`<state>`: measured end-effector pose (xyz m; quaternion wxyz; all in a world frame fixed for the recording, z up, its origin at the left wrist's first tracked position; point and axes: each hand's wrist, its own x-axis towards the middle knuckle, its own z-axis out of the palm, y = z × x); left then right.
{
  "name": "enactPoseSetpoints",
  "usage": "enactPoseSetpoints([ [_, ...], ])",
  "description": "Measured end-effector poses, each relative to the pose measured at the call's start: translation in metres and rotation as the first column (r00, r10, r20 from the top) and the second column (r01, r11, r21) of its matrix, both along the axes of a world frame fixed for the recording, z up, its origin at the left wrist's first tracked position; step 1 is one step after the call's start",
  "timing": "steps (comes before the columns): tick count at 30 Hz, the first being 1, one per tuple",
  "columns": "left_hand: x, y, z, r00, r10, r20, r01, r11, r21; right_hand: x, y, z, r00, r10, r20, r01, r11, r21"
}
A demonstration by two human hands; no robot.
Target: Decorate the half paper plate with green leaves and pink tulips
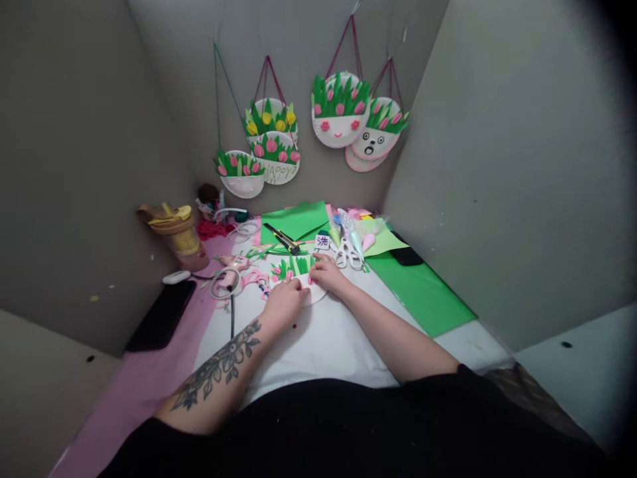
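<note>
A white paper plate craft with green paper leaves and pink paper tulips lies flat on the table before me. My left hand rests at its left side, fingers curled over the white front and gripping it. From the right, my right hand reaches over the leaves with fingers bent together. A small pink paper piece shows at those fingertips, and my fingers partly hide it. Just behind the craft lies a black and yellow box cutter. White-handled scissors sit beyond my right hand.
Green paper sheets lie at right and behind. A pink glue gun, tape rings and paper scraps crowd the left. A drink cup and black tablet are farther left. Finished plate crafts hang on the wall.
</note>
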<state>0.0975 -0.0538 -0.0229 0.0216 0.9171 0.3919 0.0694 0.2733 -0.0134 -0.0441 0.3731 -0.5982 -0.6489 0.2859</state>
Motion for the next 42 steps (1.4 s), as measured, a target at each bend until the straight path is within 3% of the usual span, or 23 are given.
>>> enactPoseSetpoints([
  [10,0.002,-0.002,0.002,0.999,0.037,-0.007,-0.037,0.999,-0.029,0.001,0.004,-0.008,0.998,-0.023,0.065,0.024,1.0,-0.003],
  [20,0.004,-0.002,-0.001,0.999,0.029,0.021,-0.028,0.999,-0.035,0.003,0.007,-0.012,0.999,-0.037,0.002,0.037,0.999,-0.013],
  [28,0.017,-0.009,-0.005,0.997,0.026,-0.075,-0.025,1.0,0.01,0.003,0.009,-0.017,0.998,-0.053,0.022,0.053,0.999,-0.004],
  [42,0.021,-0.011,-0.005,0.993,0.06,-0.101,-0.061,0.998,0.0,0.003,0.009,-0.019,0.998,-0.048,0.033,0.047,0.999,0.024],
])
